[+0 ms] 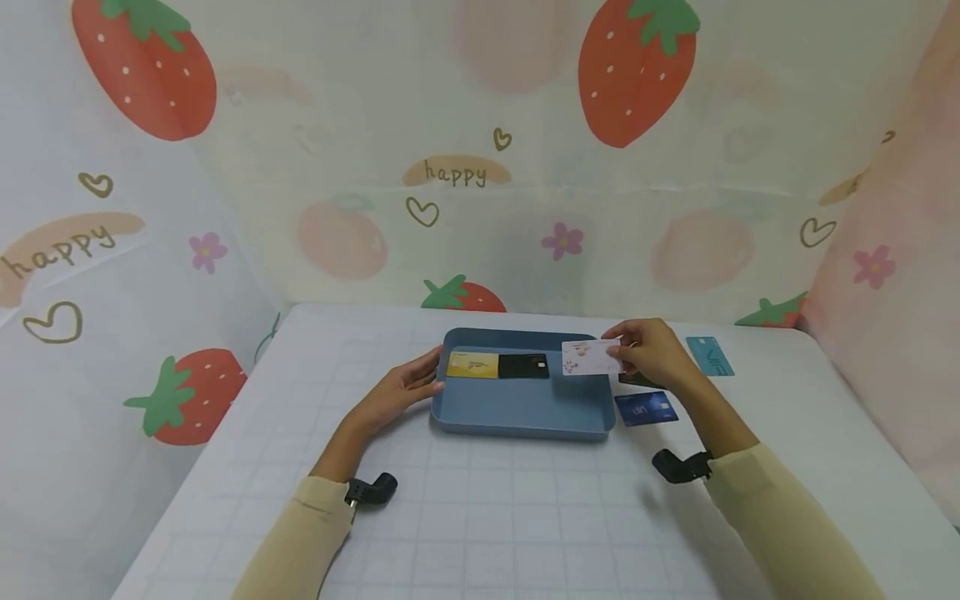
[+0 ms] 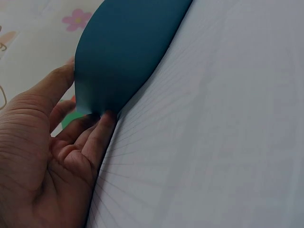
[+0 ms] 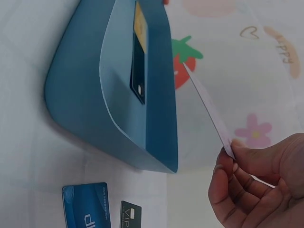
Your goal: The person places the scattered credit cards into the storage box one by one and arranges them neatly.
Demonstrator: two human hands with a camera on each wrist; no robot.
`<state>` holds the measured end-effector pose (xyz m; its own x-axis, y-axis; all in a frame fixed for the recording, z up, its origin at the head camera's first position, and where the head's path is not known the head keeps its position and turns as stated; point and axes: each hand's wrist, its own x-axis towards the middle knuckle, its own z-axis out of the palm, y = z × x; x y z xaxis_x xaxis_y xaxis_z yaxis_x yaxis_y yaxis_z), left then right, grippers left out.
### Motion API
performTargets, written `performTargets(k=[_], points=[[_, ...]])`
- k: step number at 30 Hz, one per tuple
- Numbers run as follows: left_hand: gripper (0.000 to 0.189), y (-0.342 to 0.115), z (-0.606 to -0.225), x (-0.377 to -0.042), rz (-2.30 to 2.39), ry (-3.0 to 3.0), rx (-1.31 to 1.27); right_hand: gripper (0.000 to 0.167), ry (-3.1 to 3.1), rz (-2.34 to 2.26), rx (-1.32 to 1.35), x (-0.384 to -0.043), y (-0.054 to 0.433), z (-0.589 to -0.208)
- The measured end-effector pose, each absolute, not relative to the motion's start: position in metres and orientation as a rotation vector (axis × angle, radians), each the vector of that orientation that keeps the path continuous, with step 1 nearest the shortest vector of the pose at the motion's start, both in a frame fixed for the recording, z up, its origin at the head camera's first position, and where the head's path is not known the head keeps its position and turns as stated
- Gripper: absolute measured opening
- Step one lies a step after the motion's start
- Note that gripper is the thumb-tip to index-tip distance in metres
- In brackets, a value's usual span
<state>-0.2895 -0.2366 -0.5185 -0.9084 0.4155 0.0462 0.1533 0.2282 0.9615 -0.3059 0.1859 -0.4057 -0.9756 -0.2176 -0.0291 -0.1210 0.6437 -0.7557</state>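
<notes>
My right hand [image 1: 651, 354] pinches a white card [image 1: 588, 357] with a small floral print by its right end, thumb against curled fingers. The card is held over the right part of a blue tray [image 1: 517, 408]; the right wrist view shows it nearly edge-on, above the tray's rim. Inside the tray, a yellow card [image 1: 472, 365] and a black card [image 1: 523, 366] lie side by side along the back wall. My left hand [image 1: 393, 392] holds the tray's left end, with the thumb at the rim and the fingertips [image 2: 108, 118] low on the outer wall.
Right of the tray lie a dark blue card [image 1: 646, 408], a dark card [image 1: 637, 381] partly hidden beneath my right hand, and a teal card [image 1: 710, 357] farther right. The white table [image 1: 480, 517] meets a strawberry-printed cloth [image 1: 517, 250] at the back.
</notes>
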Motion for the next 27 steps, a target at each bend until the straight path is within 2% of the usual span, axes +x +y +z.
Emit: performTargets(k=[27], points=[[0.074,-0.235,-0.515,-0.286,1.752,2.276,0.525,0.026,2.728,-1.23,-0.3,-0.318,0.17,-0.414]])
